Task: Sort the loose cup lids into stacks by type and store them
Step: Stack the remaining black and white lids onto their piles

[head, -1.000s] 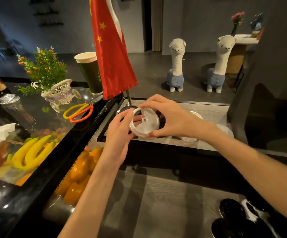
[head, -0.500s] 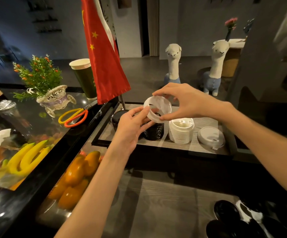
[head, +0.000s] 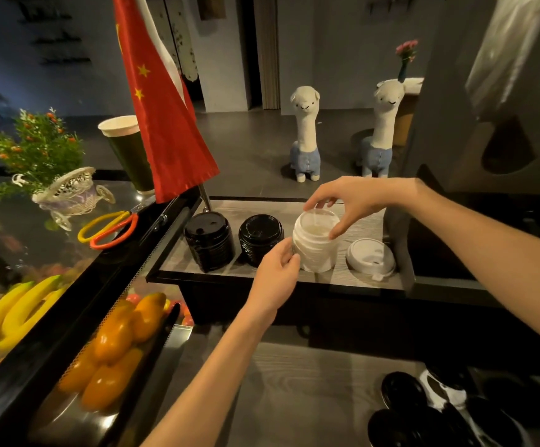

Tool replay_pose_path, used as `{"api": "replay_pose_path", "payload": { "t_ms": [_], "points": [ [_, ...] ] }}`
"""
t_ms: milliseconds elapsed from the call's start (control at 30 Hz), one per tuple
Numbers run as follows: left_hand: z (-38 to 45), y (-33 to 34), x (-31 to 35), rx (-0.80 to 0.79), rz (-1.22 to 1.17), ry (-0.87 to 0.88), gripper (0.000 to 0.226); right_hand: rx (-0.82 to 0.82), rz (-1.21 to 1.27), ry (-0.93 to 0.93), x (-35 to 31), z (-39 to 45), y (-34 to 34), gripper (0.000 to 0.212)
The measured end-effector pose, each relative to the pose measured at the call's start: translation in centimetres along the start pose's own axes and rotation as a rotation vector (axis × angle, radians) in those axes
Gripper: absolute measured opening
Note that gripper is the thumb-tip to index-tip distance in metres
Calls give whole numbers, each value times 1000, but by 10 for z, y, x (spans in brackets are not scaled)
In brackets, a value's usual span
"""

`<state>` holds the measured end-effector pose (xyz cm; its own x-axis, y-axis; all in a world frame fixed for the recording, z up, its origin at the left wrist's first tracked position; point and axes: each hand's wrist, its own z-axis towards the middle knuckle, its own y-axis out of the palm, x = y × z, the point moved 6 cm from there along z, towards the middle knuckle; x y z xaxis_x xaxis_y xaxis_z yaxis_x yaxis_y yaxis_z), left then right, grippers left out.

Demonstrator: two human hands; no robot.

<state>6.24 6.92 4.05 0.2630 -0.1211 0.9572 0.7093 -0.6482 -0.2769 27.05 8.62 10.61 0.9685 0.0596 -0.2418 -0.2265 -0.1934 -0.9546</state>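
Once the clear lid (head: 318, 217) had come down from mid-air onto the white stack (head: 314, 250) in the tray (head: 359, 279), the right hand (head: 349, 201) still pinched its rim while the left hand (head: 276, 266) steadied the stack, leaving that type nearly sorted.

Clear lid (head: 318, 217) now down atop white stack (head: 314, 251).

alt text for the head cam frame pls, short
A person's right hand sets a clear lid on a stack of white lids while the left hand steadies the stack's side. The stack stands on a wooden tray between two black lid stacks and a single white lid.
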Motion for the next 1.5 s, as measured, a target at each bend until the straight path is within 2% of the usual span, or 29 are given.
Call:
{"api": "replay_pose_path", "payload": {
  "t_ms": [233, 633, 700, 767, 833, 900, 1000, 1067, 1167, 1300, 1400, 1500],
  "points": [
    [8, 10, -3, 11, -5, -13, 49, -89, 67, -34, 1, 8, 5, 69],
    [10, 15, -8, -6, 15, 30, 47, -81, 116, 17, 2, 3, 13, 68],
    [7, 14, -7, 5, 8, 64, 46, -29, 45, 37, -4, -8, 10, 73],
    [5, 11, -13, 72, -10, 100, 41, 145, 36, 27, -14, -28, 6, 71],
    [-1, 11, -25, 160, -17, 109, 36, 365, 185, 22, -27, -61, 12, 56],
    [-10, 21, -44, 161, 2, 108, 27, 476, 399, 40, -40, -101, 36, 40],
    [-23, 54, -81, 17, 64, 105, 19, 440, 521, 119, -49, -150, 99, 26],
    [-33, 83, -111, -122, 165, 85, 17, 375, 562, 207, -37, -172, 152, 25],
    [-50, 134, -161, -352, 344, 43, 27, 219, 498, 399, 0, -206, 238, 45],
    [-71, 198, -214, -583, 539, 23, 63, -52, 309, 562, 32, -251, 324, 95],
    [-81, 227, -234, -629, 533, 31, 83, -151, 256, 549, 38, -263, 360, 115],
    [-83, 245, -245, -573, 520, 65, 84, -151, 216, 561, 43, -269, 376, 116]
  ]
}}
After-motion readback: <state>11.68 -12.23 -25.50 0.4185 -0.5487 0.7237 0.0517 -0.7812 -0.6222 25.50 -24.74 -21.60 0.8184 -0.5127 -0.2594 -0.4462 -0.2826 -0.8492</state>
